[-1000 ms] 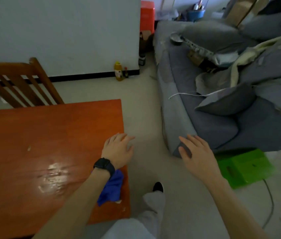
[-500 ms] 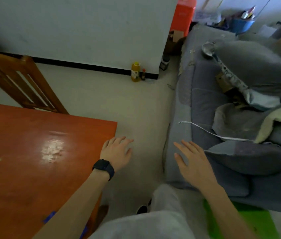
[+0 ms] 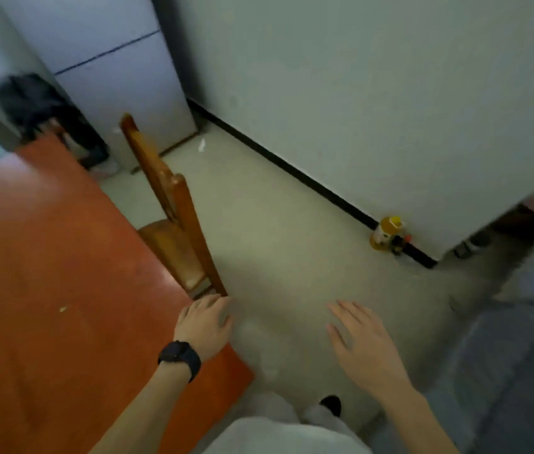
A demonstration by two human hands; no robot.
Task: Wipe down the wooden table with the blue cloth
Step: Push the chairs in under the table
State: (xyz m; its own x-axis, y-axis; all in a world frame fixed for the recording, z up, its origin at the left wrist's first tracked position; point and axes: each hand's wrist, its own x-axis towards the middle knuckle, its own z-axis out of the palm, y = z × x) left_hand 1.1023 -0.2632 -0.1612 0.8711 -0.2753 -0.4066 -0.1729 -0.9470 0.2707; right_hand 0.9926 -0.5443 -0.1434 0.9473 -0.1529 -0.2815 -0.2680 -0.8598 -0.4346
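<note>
Hovering spread and empty, the left hand (image 3: pixel 205 324) was over the edge of the wooden bench (image 3: pixel 46 290) beside a chair (image 3: pixel 174 231), the right hand (image 3: pixel 365 348) splayed above the floor (image 3: pixel 275 257); where the blue cloth lay could not be told.

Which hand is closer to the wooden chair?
Left. The left hand is right beside the leg of the wooden chair; the right hand is over the floor, farther off.
</note>
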